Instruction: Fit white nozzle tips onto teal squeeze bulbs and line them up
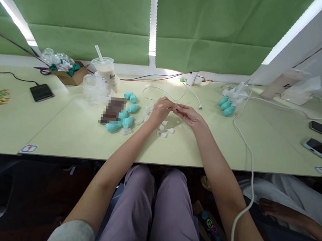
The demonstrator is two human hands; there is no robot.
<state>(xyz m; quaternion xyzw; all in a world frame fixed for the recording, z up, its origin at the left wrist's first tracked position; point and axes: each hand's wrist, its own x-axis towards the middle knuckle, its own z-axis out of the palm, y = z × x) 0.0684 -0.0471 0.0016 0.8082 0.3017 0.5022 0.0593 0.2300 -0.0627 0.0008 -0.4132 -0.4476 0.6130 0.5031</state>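
My left hand and my right hand meet over the middle of the table, fingertips pinched together. Between them is a small whitish piece, mostly hidden by the fingers, so its kind does not show. Just below the hands lie several small white drop-shaped plastic pieces. Clear plastic pieces lie to the left of my left hand, partly covered by it. Farther left are several turquoise bulb-shaped pieces, some beside a blurred-out dark flat object.
A drink cup with a straw stands behind a crumpled plastic bag. A cardboard box holds wrappings. Turquoise bulbs with clear tops stand at right. A white cable hangs over the table edge. Another person's hand rests at lower right.
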